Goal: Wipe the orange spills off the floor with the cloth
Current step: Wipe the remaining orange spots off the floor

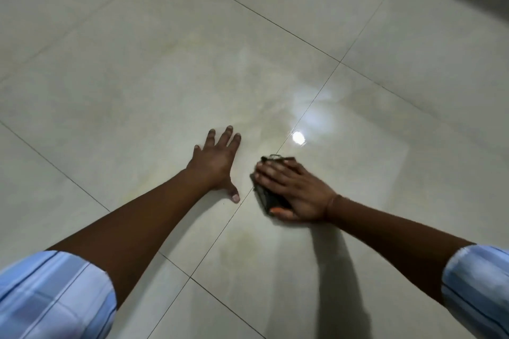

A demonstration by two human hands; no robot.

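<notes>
Dark grey and folded small, the wiping cloth (264, 195) lies on the glossy cream tiled floor (137, 77) just right of the frame's centre. It is pinned flat under the right hand (294, 190), whose fingers lie straight and close together across it, pressing down rather than gripping. Just to the left, the left hand (217, 164) rests palm-down on the tile with fingers spread, apparently as a prop.

Below the cloth, toward lower centre, a faint yellowish-orange smear (242, 245) shows on the tile, thin and hazy. It looks like residue not yet wiped. No thick orange puddle is visible anywhere, so the job seems well advanced, with that film left to clear.

A bright lamp reflection (298, 137) sits just above the cloth. Light blue striped sleeves (55, 294) fill the lower corners of the frame.
</notes>
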